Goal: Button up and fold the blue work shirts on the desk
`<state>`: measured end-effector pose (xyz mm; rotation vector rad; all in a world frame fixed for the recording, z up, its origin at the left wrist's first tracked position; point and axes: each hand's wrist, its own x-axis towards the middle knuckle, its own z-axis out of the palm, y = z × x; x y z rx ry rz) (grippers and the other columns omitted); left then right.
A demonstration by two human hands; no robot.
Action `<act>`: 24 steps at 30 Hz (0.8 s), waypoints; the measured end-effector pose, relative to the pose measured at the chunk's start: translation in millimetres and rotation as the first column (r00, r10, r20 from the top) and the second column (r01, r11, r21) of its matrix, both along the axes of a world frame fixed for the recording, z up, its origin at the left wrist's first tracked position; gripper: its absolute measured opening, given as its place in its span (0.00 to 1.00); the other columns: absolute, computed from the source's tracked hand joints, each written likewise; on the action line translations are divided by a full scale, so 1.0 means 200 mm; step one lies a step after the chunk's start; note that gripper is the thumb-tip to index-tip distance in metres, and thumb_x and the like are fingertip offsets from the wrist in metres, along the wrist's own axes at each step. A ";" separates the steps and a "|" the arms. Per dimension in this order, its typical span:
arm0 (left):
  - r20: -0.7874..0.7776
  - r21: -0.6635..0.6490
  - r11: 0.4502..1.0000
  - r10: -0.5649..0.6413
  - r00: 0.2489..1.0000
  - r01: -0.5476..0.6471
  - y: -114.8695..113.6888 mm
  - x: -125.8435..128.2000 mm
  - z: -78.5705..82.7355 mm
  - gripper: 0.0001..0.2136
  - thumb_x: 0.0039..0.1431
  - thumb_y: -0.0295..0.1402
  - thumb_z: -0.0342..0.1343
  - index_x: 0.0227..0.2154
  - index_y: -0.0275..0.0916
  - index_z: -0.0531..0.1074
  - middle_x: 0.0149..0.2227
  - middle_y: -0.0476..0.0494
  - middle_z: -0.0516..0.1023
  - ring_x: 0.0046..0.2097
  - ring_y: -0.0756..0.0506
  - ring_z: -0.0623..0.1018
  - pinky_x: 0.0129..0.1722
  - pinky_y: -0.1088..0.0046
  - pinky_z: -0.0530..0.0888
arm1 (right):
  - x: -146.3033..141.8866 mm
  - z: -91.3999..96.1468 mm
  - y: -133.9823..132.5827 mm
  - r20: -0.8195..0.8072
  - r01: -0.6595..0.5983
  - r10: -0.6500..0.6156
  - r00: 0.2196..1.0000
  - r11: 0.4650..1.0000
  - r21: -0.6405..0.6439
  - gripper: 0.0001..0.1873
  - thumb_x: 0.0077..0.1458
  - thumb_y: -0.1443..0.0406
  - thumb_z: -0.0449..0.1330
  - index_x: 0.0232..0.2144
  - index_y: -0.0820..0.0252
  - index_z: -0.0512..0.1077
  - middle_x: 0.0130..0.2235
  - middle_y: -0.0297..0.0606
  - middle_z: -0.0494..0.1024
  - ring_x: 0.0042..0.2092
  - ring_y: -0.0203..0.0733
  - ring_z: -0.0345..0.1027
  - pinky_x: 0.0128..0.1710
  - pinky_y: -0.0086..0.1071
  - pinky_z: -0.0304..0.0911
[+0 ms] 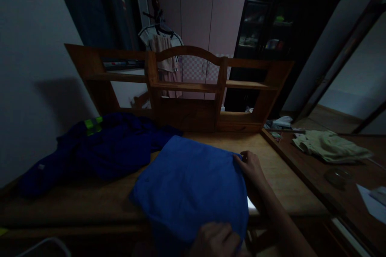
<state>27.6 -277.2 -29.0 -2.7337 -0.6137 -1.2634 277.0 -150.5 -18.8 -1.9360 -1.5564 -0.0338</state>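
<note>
A blue cloth (193, 176), perhaps a folded garment, lies spread on the wooden desk (271, 164), and its near part hangs over the front edge. At its far right corner my right hand (250, 166) pinches the fabric between thumb and fingers. My left hand (215, 239) is closed on the near edge of the same cloth, low in the view; its fingertips are hidden and somewhat blurred. To the left, a crumpled dark blue garment (111, 144) with a bright yellow-green patch (93, 125) rests on the desk, close to the cloth's far left corner.
A wooden shelf unit (187, 86) rises along the desk's back. On the right, a lower brown surface holds a pale green cloth (328, 144), a glass bowl (338, 176) and papers (374, 200). A white cable (51, 241) curves at lower left.
</note>
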 end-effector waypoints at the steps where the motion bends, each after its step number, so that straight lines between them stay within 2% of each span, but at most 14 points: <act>1: -0.058 -0.078 0.997 -0.002 0.998 -0.003 0.05 -0.02 0.12 0.13 0.63 0.40 0.45 0.29 0.40 0.70 0.23 0.48 0.71 0.27 0.50 0.73 0.26 0.75 0.70 | 0.00 0.01 -0.01 -0.015 0.029 -0.030 0.999 0.999 -0.038 0.22 0.54 0.51 0.55 0.37 0.65 0.72 0.33 0.45 0.74 0.37 0.48 0.67 0.38 0.35 0.59; 3: -0.112 -0.148 0.982 0.098 0.989 -0.114 0.21 -0.05 0.34 0.11 0.64 0.37 0.45 0.40 0.39 0.70 0.33 0.44 0.75 0.38 0.47 0.75 0.39 0.70 0.72 | -0.01 0.04 -0.02 -0.072 0.035 -0.042 0.997 0.995 -0.091 0.23 0.55 0.49 0.53 0.32 0.64 0.72 0.31 0.45 0.74 0.36 0.48 0.68 0.36 0.34 0.59; 4: -0.153 -0.151 0.974 0.144 0.978 -0.167 0.31 -0.05 0.43 0.13 0.65 0.38 0.43 0.43 0.39 0.69 0.38 0.43 0.75 0.43 0.45 0.74 0.44 0.67 0.71 | -0.02 0.05 -0.03 -0.115 0.018 -0.030 0.993 0.994 -0.105 0.24 0.55 0.48 0.52 0.30 0.64 0.72 0.30 0.44 0.74 0.35 0.47 0.68 0.35 0.33 0.59; 6: -0.215 -0.133 0.966 0.189 0.958 -0.221 0.54 -0.06 0.51 0.17 0.66 0.41 0.39 0.47 0.38 0.68 0.46 0.40 0.74 0.51 0.43 0.71 0.51 0.63 0.67 | -0.02 0.08 -0.04 -0.231 -0.031 0.002 0.973 0.992 -0.121 0.25 0.54 0.46 0.52 0.29 0.64 0.71 0.29 0.42 0.74 0.33 0.45 0.68 0.32 0.32 0.59; 8: -0.255 -0.163 0.948 0.227 0.940 -0.274 0.76 -0.08 0.47 0.22 0.65 0.45 0.37 0.52 0.37 0.65 0.54 0.38 0.68 0.57 0.42 0.65 0.57 0.61 0.62 | -0.04 0.10 -0.05 -0.389 -0.078 0.018 0.921 0.987 -0.138 0.25 0.51 0.45 0.55 0.29 0.63 0.69 0.28 0.39 0.73 0.31 0.43 0.67 0.29 0.30 0.59; 10: -0.350 -0.238 0.922 0.213 0.912 -0.306 0.94 -0.11 0.34 0.25 0.65 0.47 0.36 0.56 0.39 0.62 0.60 0.40 0.61 0.62 0.42 0.59 0.59 0.62 0.58 | -0.06 0.13 -0.08 -0.577 -0.130 0.026 0.816 0.981 -0.140 0.25 0.47 0.46 0.59 0.33 0.62 0.67 0.28 0.36 0.73 0.31 0.42 0.68 0.28 0.29 0.60; 13: -0.423 -0.264 0.896 0.226 0.877 -0.358 1.08 -0.16 0.13 0.25 0.64 0.49 0.34 0.59 0.43 0.57 0.63 0.44 0.55 0.64 0.42 0.54 0.62 0.59 0.52 | -0.12 0.20 -0.19 -0.802 -0.253 0.053 0.595 0.959 -0.125 0.29 0.45 0.49 0.63 0.44 0.59 0.63 0.35 0.37 0.75 0.35 0.43 0.71 0.30 0.30 0.64; 15: -0.412 -0.243 0.895 0.253 0.875 -0.373 1.12 -0.19 0.05 0.25 0.65 0.48 0.32 0.60 0.44 0.55 0.64 0.45 0.54 0.65 0.43 0.52 0.63 0.59 0.49 | -0.17 0.25 -0.29 -0.868 -0.347 0.055 0.493 0.928 -0.138 0.31 0.45 0.49 0.63 0.48 0.57 0.62 0.40 0.39 0.75 0.39 0.45 0.72 0.34 0.33 0.66; 17: -0.396 -0.221 0.900 0.269 0.878 -0.375 1.13 -0.20 0.02 0.26 0.65 0.48 0.31 0.61 0.45 0.54 0.64 0.46 0.53 0.65 0.44 0.51 0.63 0.59 0.48 | -0.20 0.28 -0.38 -0.880 -0.424 0.069 0.471 0.892 -0.157 0.30 0.47 0.49 0.62 0.47 0.59 0.65 0.43 0.42 0.75 0.42 0.47 0.71 0.38 0.34 0.67; 19: -0.392 -0.210 0.902 0.275 0.878 -0.377 1.13 -0.20 0.01 0.26 0.65 0.49 0.31 0.61 0.45 0.53 0.64 0.46 0.53 0.65 0.43 0.51 0.63 0.59 0.48 | -0.21 0.28 -0.44 -0.859 -0.449 0.092 0.504 0.877 -0.170 0.28 0.48 0.47 0.61 0.43 0.62 0.69 0.43 0.44 0.75 0.43 0.48 0.71 0.38 0.33 0.66; 22: -0.392 -0.207 0.901 0.280 0.876 -0.381 1.13 -0.19 0.02 0.26 0.64 0.49 0.31 0.61 0.46 0.52 0.64 0.47 0.53 0.65 0.42 0.51 0.63 0.58 0.48 | -0.21 0.25 -0.42 -0.839 -0.399 0.080 0.539 0.901 -0.170 0.28 0.49 0.46 0.59 0.43 0.60 0.69 0.41 0.43 0.76 0.39 0.47 0.72 0.33 0.33 0.67; 24: -0.389 -0.207 0.904 0.276 0.879 -0.375 1.12 -0.19 0.01 0.26 0.65 0.49 0.31 0.62 0.46 0.52 0.64 0.47 0.53 0.65 0.42 0.50 0.63 0.58 0.48 | -0.20 0.21 -0.36 -0.857 -0.359 0.070 0.511 0.923 -0.139 0.27 0.49 0.47 0.59 0.44 0.58 0.68 0.40 0.42 0.76 0.37 0.46 0.73 0.33 0.33 0.67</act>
